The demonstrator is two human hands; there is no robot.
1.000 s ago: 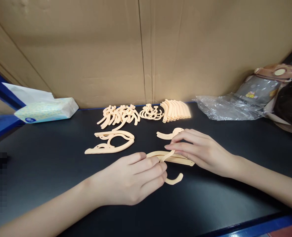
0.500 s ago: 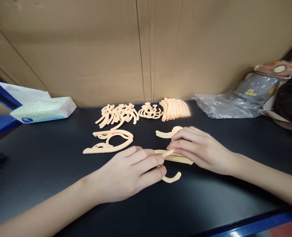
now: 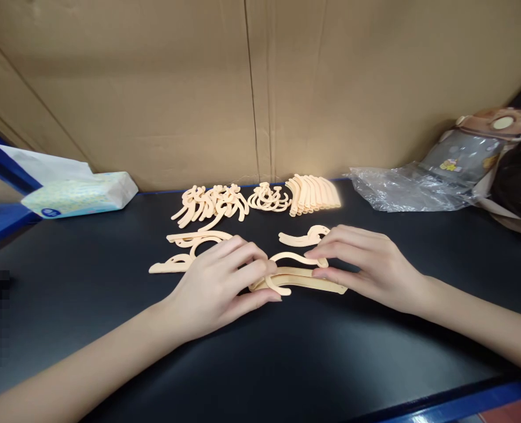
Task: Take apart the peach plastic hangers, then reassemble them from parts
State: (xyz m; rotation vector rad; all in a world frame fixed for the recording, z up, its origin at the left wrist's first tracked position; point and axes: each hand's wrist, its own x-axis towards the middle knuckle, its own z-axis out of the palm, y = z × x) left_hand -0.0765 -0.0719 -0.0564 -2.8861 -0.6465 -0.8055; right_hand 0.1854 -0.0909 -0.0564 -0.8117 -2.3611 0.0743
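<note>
Cream plastic folding-hanger parts lie under and between my hands. My left hand (image 3: pixel 229 282) is closed with fingertips pinched on a hanger hook; its curved end (image 3: pixel 281 290) sticks out below the fingers. My right hand (image 3: pixel 361 261) pinches the right end of a slim wavy hanger piece (image 3: pixel 293 257), which runs across to my left fingertips. Whether it joins the hook there is hidden. Beneath lies a pair of long hanger arms (image 3: pixel 304 280) on the black table. A short hanger arm (image 3: pixel 298 239) rests just behind my right fingers.
A folded hanger (image 3: pixel 172 267) lies partly behind my left hand. Farther back are piles of short curved arms (image 3: pixel 211 205), hooks (image 3: pixel 266 198) and long arms (image 3: pixel 313 195). A tissue pack (image 3: pixel 84 194) stands left; a plastic bag (image 3: pixel 401 188) and a bottle (image 3: pixel 463 150) are right.
My left hand has shifted left and slightly up, bringing the hook with it. The wavy piece now stretches visibly between both hands, and more of the long arms beneath shows.
</note>
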